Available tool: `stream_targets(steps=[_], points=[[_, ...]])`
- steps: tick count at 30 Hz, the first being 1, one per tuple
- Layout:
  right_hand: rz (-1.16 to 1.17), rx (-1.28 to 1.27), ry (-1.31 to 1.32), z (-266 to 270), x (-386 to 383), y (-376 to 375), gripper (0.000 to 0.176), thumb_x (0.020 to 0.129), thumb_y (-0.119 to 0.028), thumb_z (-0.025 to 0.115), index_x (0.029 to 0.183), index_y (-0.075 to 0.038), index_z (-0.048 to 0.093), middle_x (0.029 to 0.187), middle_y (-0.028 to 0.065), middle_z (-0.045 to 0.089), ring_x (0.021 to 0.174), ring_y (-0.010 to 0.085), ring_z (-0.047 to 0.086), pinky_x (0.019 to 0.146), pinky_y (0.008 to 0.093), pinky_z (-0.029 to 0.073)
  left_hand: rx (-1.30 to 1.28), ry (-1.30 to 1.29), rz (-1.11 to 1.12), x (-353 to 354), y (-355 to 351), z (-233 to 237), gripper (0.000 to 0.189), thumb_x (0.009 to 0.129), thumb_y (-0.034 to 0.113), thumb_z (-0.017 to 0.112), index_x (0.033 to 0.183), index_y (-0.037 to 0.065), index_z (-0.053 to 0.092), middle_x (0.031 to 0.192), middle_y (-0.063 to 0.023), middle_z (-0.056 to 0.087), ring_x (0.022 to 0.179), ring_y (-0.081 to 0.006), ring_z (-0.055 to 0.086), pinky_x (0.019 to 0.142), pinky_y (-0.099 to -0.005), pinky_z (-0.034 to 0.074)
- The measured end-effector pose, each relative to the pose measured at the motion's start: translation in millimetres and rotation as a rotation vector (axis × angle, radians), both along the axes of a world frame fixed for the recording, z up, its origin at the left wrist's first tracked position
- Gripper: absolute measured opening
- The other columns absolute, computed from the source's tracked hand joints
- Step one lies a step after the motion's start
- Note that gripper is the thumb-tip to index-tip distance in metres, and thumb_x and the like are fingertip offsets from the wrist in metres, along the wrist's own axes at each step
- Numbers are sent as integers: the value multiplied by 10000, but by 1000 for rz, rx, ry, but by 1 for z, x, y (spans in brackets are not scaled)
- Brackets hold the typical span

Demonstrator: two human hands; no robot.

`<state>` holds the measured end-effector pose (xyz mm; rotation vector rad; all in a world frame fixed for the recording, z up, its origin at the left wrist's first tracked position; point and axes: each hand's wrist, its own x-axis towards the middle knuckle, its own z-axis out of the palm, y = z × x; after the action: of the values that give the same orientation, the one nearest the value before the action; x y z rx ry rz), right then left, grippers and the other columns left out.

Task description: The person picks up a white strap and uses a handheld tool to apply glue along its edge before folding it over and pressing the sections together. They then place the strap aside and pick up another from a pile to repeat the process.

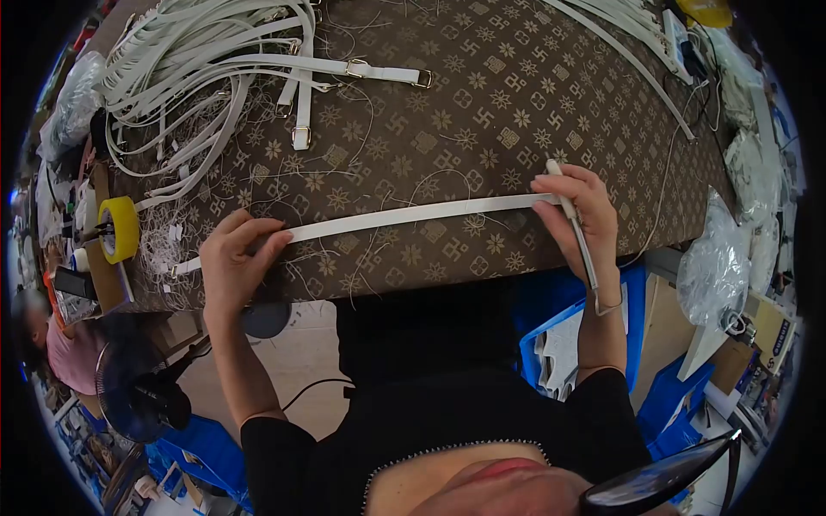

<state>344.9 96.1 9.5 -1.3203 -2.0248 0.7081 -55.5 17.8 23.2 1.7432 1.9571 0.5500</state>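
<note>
A long white strap [387, 218] is stretched across the patterned cloth near the table's front edge. My left hand [241, 258] is closed, pinching the strap between thumb and fingers, and a short length with a small buckle [176, 270] sticks out beyond it on the left. At the strap's right end, my right hand [585, 215] pinches it with thumb and fingertip. That same hand also holds a slim pen-like tool [587, 256] with a pale handle, its thin bent end pointing down towards the wrist. Several loose threads [353, 275] lie around the strap.
A heap of white buckled straps [206, 69] lies at the back left, and more straps [615, 30] at the back right. A yellow tape roll [119, 230] stands at the left edge. Below are a fan [138, 391] and a blue crate [635, 327].
</note>
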Motion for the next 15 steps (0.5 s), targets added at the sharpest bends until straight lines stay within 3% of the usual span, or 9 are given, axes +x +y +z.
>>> stream_targets(steps=[3,5,6,10,15], points=[[40,-77,36,0,-18,-2,360,746,27,755,1072,-118,711,1068,85,658,1057,255,576,876,361,491,4,-21,10,3,2,-2,168,769,116,801,883,30,714,731,-51,585,616,-155,590,558,-276,459],[120,60,-89,-5,-23,2,384,723,7,770,1080,-121,715,1039,89,663,1039,270,576,878,379,477,4,-46,16,5,4,-4,164,771,112,798,875,26,705,731,-51,585,618,-157,592,562,-277,464],[135,143,-73,-9,-27,4,390,704,-25,771,1065,-158,709,840,18,668,963,266,596,880,377,439,21,-42,-6,6,5,-4,173,769,116,799,876,24,699,735,-53,590,620,-161,596,564,-278,467],[163,189,-116,-15,-32,3,380,713,-16,760,1058,-163,703,793,0,651,927,257,594,865,372,435,53,-61,-31,20,12,-9,203,756,128,804,894,31,691,749,-64,608,628,-176,616,571,-293,481],[201,104,-9,-12,-34,3,349,723,-5,755,1032,-157,697,780,5,628,856,247,587,852,374,429,125,-133,-380,99,38,-4,237,805,245,757,938,58,696,773,-75,630,673,-271,640,603,-332,508]])
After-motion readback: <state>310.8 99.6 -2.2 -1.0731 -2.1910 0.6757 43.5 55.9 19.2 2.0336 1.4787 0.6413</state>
